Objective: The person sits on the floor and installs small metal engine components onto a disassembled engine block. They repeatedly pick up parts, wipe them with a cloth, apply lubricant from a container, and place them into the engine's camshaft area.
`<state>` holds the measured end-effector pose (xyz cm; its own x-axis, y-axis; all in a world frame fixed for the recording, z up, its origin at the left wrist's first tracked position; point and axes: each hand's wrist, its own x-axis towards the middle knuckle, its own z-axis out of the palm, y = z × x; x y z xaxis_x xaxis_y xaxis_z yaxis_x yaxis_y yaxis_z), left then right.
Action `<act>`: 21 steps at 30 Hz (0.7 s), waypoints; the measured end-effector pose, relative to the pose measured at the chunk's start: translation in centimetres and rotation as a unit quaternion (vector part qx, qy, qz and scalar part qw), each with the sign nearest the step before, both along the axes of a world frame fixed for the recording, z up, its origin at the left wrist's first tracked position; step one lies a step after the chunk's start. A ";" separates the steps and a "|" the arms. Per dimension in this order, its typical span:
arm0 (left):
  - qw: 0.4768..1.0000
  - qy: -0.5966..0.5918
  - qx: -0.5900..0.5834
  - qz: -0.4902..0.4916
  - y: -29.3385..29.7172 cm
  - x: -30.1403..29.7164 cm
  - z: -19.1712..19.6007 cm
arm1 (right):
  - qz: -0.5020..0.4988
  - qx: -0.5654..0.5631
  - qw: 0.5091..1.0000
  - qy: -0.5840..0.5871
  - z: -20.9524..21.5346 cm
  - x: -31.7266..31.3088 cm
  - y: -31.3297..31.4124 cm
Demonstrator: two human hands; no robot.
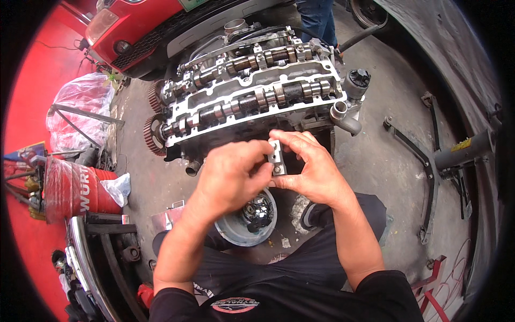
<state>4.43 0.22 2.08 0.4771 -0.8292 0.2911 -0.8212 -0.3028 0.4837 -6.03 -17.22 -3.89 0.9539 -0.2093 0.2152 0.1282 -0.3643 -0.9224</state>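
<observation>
My right hand grips a silver camshaft bearing cap between thumb and fingers; holes show in its face. My left hand is closed against the cap's left side, fingers curled and thumb close by. Whatever may be in its pinch is hidden. Just beyond both hands stands an engine's cylinder head, uncovered. A front camshaft and a rear camshaft lie in it, with toothed gears at the left end. Below my hands is a round bucket holding dark liquid and metal parts.
A red car stands behind the engine, near a person's legs in jeans. At left are a red drum and a plastic-wrapped bundle. A black metal stand with arms is at right; a red frame sits lower right.
</observation>
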 end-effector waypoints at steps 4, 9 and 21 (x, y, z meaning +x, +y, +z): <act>0.992 0.116 0.024 0.050 -1.2 3.4 2.4 | -0.061 0.038 0.995 0.071 0.7 -0.1 0.0; 0.969 0.233 -0.014 0.077 -3.0 7.9 3.7 | -0.025 -0.182 0.982 0.052 -0.8 0.7 0.9; 0.993 0.090 -0.037 0.073 -7.5 11.1 1.1 | 0.119 -0.239 0.962 0.055 -2.9 3.5 5.5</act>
<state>15.50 -7.25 3.23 0.6409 -0.7265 0.2478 -0.6695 -0.3710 0.6436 -2.56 -11.67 -6.77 0.9850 0.1154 0.1284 0.1719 -0.7224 -0.6698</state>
